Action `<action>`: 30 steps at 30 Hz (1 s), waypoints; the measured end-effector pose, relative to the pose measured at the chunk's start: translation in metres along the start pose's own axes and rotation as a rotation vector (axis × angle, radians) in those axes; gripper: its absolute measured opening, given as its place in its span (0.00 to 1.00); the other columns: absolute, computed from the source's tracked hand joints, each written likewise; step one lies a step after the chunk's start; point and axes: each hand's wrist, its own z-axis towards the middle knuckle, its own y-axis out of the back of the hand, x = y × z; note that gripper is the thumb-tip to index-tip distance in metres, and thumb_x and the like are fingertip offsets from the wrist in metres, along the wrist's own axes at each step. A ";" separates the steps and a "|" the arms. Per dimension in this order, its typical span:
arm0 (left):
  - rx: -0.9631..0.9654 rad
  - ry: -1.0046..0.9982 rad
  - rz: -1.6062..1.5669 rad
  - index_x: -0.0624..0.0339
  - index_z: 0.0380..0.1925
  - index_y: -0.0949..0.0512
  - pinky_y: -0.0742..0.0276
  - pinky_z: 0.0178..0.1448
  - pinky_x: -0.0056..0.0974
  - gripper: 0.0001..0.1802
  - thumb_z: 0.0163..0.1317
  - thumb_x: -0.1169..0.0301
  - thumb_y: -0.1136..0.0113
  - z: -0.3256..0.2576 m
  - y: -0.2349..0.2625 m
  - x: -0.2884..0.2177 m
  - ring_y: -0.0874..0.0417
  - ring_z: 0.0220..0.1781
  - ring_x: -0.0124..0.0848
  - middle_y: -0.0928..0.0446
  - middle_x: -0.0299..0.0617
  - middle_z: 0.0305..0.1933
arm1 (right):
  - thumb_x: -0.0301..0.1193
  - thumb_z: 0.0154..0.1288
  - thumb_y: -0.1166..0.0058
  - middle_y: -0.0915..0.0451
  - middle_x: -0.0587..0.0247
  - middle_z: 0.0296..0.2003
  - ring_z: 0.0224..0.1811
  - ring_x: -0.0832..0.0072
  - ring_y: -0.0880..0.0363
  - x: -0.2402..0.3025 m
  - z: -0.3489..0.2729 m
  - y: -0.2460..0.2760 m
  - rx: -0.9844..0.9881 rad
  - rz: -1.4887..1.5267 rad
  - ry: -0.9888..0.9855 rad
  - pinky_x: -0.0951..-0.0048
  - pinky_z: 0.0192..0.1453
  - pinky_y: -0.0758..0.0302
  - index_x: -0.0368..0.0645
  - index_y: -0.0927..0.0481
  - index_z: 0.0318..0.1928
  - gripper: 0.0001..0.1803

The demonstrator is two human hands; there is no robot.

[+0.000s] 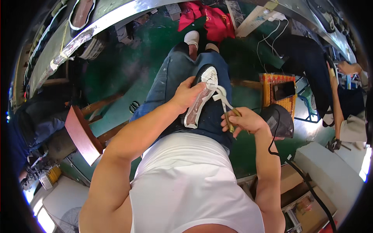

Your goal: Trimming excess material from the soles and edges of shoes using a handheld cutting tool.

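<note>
Across my lap lies a shoe with its underside up: a brownish bottom, a whitish gathered rim and toe area, and a dark edge at the toe. My left hand grips it around the forefoot, thumb on the underside. In my right hand is a pair of pincers, held by its yellowish handles. The pale metal head of the pincers is beside the shoe's right edge near the toe; whether the jaws touch or pinch the edge I cannot tell.
A metal-edged bench curves across the far side. Scissors lie to my left, near a reddish board. To my right a phone rests on a woven seat, near a dark cap. A co-worker's hand shows far right.
</note>
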 end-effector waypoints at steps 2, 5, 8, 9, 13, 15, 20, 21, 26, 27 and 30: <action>-0.058 -0.009 0.076 0.65 0.59 0.28 0.23 0.52 0.33 0.25 0.66 0.64 0.39 0.000 -0.004 0.001 0.19 0.48 0.27 0.20 0.41 0.49 | 0.36 0.74 0.54 0.17 0.54 0.39 0.35 0.70 0.15 0.024 -0.006 -0.012 -0.206 -0.250 0.110 0.73 0.26 0.21 0.30 0.26 0.51 0.18; -0.114 -0.050 0.271 0.68 0.58 0.29 0.23 0.50 0.33 0.25 0.65 0.65 0.39 0.000 -0.012 -0.004 0.19 0.45 0.27 0.20 0.42 0.46 | 0.41 0.75 0.57 0.17 0.52 0.29 0.33 0.65 0.16 0.039 0.018 -0.031 -0.475 -0.275 0.434 0.63 0.34 0.23 0.33 0.22 0.40 0.20; -0.107 -0.003 0.263 0.70 0.57 0.28 0.22 0.49 0.35 0.29 0.60 0.61 0.38 -0.004 -0.012 -0.002 0.18 0.43 0.30 0.18 0.47 0.43 | 0.44 0.75 0.58 0.19 0.45 0.28 0.34 0.52 0.17 0.062 0.030 -0.020 -0.439 -0.835 0.228 0.56 0.42 0.25 0.32 0.23 0.36 0.24; -0.096 -0.013 0.271 0.71 0.57 0.28 0.22 0.48 0.35 0.29 0.60 0.61 0.38 -0.007 -0.011 -0.004 0.17 0.42 0.30 0.18 0.47 0.42 | 0.44 0.74 0.56 0.20 0.39 0.30 0.37 0.44 0.20 0.069 0.023 -0.023 -0.503 -0.940 0.241 0.53 0.43 0.25 0.31 0.23 0.35 0.25; -0.034 0.007 0.268 0.71 0.57 0.30 0.23 0.49 0.33 0.27 0.63 0.64 0.38 -0.008 -0.012 -0.019 0.19 0.42 0.28 0.20 0.42 0.42 | 0.45 0.74 0.56 0.19 0.39 0.30 0.37 0.45 0.19 0.059 0.025 -0.024 -0.449 -0.830 0.332 0.54 0.43 0.25 0.31 0.22 0.34 0.25; -0.016 0.091 0.305 0.69 0.57 0.30 0.23 0.52 0.34 0.28 0.62 0.64 0.37 -0.010 -0.009 -0.023 0.19 0.46 0.30 0.20 0.45 0.47 | 0.44 0.74 0.55 0.20 0.41 0.28 0.35 0.46 0.20 0.063 0.026 -0.024 -0.472 -0.938 0.288 0.54 0.42 0.25 0.32 0.22 0.35 0.24; 0.047 0.199 0.229 0.67 0.58 0.29 0.24 0.56 0.37 0.29 0.60 0.64 0.35 0.001 0.004 -0.033 0.19 0.51 0.33 0.21 0.47 0.51 | 0.42 0.74 0.55 0.20 0.46 0.27 0.30 0.52 0.21 0.053 -0.021 -0.030 -0.314 -0.584 0.026 0.58 0.39 0.25 0.31 0.23 0.38 0.22; 0.104 0.226 0.183 0.68 0.59 0.29 0.24 0.58 0.39 0.31 0.59 0.64 0.34 0.001 0.005 -0.034 0.19 0.52 0.35 0.21 0.48 0.52 | 0.41 0.74 0.55 0.19 0.53 0.26 0.24 0.61 0.21 0.046 -0.027 -0.033 -0.286 -0.576 -0.026 0.64 0.35 0.24 0.31 0.23 0.40 0.21; 0.156 0.256 0.107 0.61 0.57 0.27 0.25 0.59 0.40 0.27 0.59 0.64 0.31 0.006 0.006 -0.030 0.19 0.52 0.32 0.20 0.42 0.52 | 0.41 0.72 0.53 0.19 0.39 0.34 0.36 0.46 0.19 0.010 -0.014 -0.050 -0.366 -1.043 0.510 0.51 0.41 0.24 0.35 0.23 0.41 0.19; 0.140 0.234 0.112 0.62 0.56 0.27 0.25 0.59 0.40 0.26 0.60 0.65 0.32 0.006 0.005 -0.029 0.19 0.52 0.31 0.20 0.41 0.51 | 0.41 0.73 0.53 0.20 0.38 0.35 0.38 0.43 0.21 0.012 -0.015 -0.055 -0.394 -1.098 0.470 0.49 0.44 0.26 0.35 0.24 0.42 0.18; 0.140 0.198 0.180 0.66 0.59 0.31 0.26 0.61 0.40 0.30 0.61 0.64 0.34 0.004 0.001 -0.027 0.20 0.54 0.33 0.22 0.45 0.54 | 0.41 0.73 0.53 0.20 0.37 0.36 0.40 0.40 0.22 -0.001 -0.015 -0.057 -0.406 -1.107 0.366 0.46 0.46 0.27 0.35 0.24 0.41 0.19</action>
